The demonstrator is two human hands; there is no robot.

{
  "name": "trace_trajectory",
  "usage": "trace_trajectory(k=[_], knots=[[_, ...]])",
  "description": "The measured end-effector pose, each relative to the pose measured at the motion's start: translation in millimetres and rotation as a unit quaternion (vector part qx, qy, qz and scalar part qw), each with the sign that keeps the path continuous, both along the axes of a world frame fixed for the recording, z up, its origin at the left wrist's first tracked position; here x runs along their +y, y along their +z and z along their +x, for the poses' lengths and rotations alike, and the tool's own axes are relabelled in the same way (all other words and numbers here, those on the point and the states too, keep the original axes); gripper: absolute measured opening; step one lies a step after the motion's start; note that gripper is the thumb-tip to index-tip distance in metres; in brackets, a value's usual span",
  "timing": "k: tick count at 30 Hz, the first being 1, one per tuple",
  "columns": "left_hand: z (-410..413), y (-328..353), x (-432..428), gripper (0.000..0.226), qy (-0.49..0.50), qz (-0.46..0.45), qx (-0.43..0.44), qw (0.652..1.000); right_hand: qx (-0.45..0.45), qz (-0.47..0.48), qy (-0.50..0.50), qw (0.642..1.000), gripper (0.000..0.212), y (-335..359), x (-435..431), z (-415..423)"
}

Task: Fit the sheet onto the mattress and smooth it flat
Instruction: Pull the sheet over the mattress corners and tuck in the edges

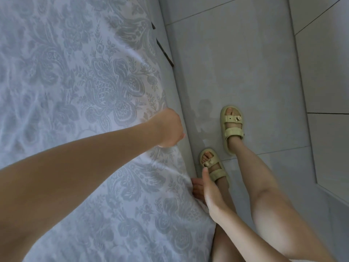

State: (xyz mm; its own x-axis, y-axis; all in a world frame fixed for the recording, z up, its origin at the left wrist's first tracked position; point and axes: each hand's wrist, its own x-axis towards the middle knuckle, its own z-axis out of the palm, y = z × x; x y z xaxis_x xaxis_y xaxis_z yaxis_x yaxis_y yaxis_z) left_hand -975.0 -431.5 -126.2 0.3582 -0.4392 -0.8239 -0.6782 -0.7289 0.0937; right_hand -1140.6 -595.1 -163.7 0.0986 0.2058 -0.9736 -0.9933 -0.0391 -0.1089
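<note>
Floral damask sheet [98,87], puckered, left hand [170,128] gripping, right hand [206,189] holding edge

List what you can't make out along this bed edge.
Head view only.
Left hand: fingers curled behind its own back, grip on the floral sheet unconfirmed.
Right hand: fingertips buried under the sheet's hem.
Sheet's corners: cut off by the frame edges.

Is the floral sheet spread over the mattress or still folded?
Spread. The floral sheet covers the top up to the side edge, with small creases beside the left hand.
</note>
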Motion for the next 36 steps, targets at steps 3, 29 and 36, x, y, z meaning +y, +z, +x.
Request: trace_trajectory(k=[3, 29, 36], knots=[[-8, 2, -6, 0.037, -0.059, 0.039, 0.001, 0.998, -0.092, -0.045, -0.068, 0.992, 0.049, 17, -11, -24], [-124, 6, -42, 0.049, -0.012, -0.056, 0.025, 0.998, -0.162, -0.236, 0.207, 0.936, 0.080, -22, -63, -110], [-145, -2, -70, 0.052, -0.037, 0.015, -0.007, 0.999, -0.111, -0.039, 0.072, 0.990, 0.027, 14, -75, -121]])
